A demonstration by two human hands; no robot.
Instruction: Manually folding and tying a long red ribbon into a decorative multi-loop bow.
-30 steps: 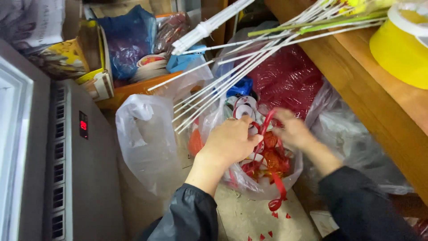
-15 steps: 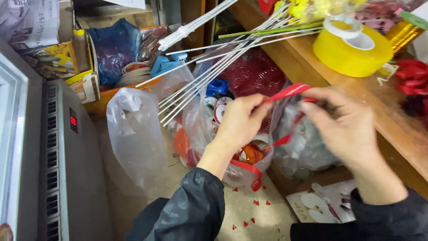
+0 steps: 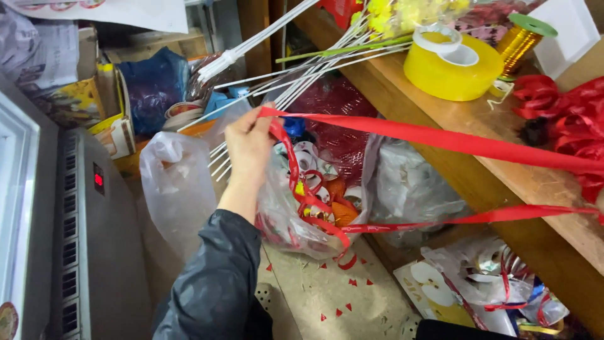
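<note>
Grey metal of an appliance [image 3: 69, 233] with a small red light fills the left edge, and just beside it slumps an empty clear plastic bag [image 3: 179, 182]. Next comes the left hand [image 3: 248, 148], reaching out of a dark shiny sleeve [image 3: 214, 283]. Its grip is closed: the fingers are curled tight around a red ribbon [image 3: 440, 140] near the ribbon's end, pinching it against the rim of a second clear bag [image 3: 296, 214] stuffed with curled ribbon scraps in red, orange and white. From that closed grip the ribbon runs taut to the right, climbing slightly downward across the edge of the wooden surface [image 3: 453, 113] and out of view at the right border; a second, lower strand of the same red comes back from the right edge into the scrap bag. Behind the hand a bundle of thin white sticks [image 3: 264, 69] leans over the clutter. On the wooden surface sits a fat yellow roll of tape [image 3: 453, 66], with a gold spool [image 3: 519, 38] just beside it and a heap of red ribbon [image 3: 566, 119] farther right. The right hand is out of sight, so I cannot tell its grip.
</note>
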